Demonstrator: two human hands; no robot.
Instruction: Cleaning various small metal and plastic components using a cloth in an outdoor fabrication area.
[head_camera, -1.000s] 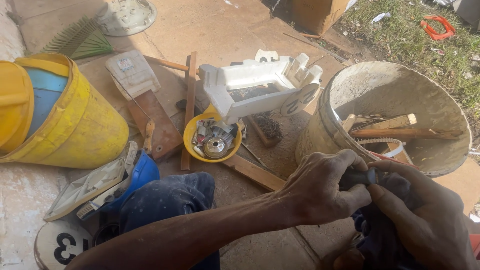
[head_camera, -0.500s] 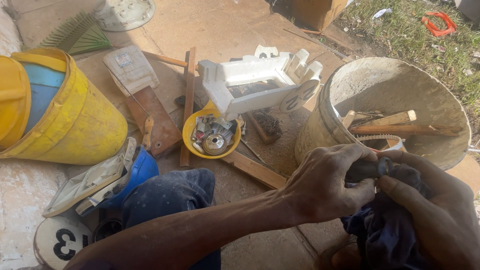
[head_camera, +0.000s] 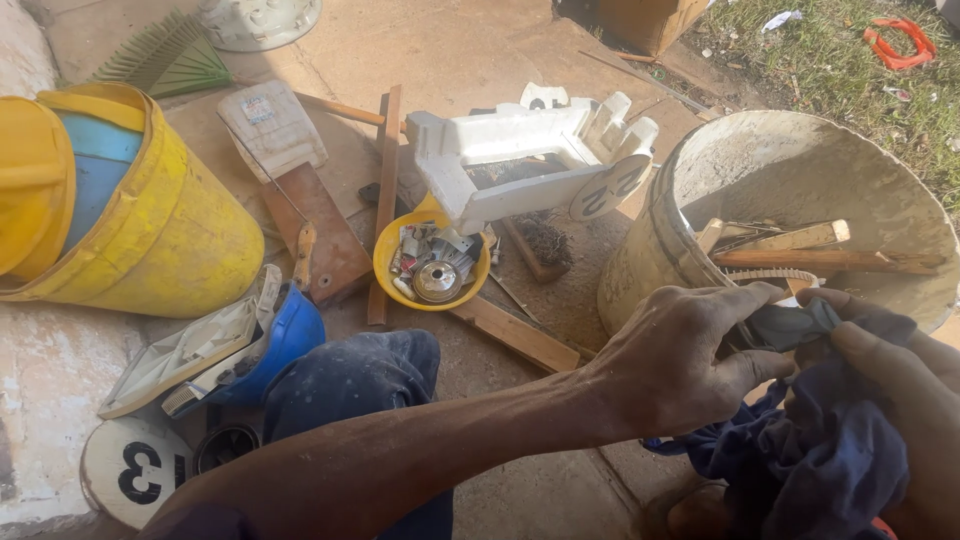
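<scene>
Both of my hands are closed on one bunched dark blue cloth (head_camera: 810, 450) at the lower right of the view, just in front of the big plaster-crusted bucket (head_camera: 700, 180). My left hand (head_camera: 690, 365) reaches across from the left with its arm stretched over my knee; thumb and fingers pinch a dark fold at the top of the cloth. My right hand (head_camera: 900, 390) comes in from the right edge and grips the same fold from the other side, so the fingertips of the two hands nearly meet. Whether something hard is wrapped inside the fold, I cannot tell. From that pinched fold the cloth hangs downward and toward me, its length running from the hands to the bottom edge of the view, between both wrists and equally close to each.

Behind my hands, wooden sticks (head_camera: 800, 250) lie inside the bucket. Farther left on the concrete ground sit a small yellow bowl (head_camera: 385, 262) of metal bits, a white plastic frame (head_camera: 520, 160) just beyond it, a blue helmet (head_camera: 285, 340) and a tipped yellow drum (head_camera: 170, 230).
</scene>
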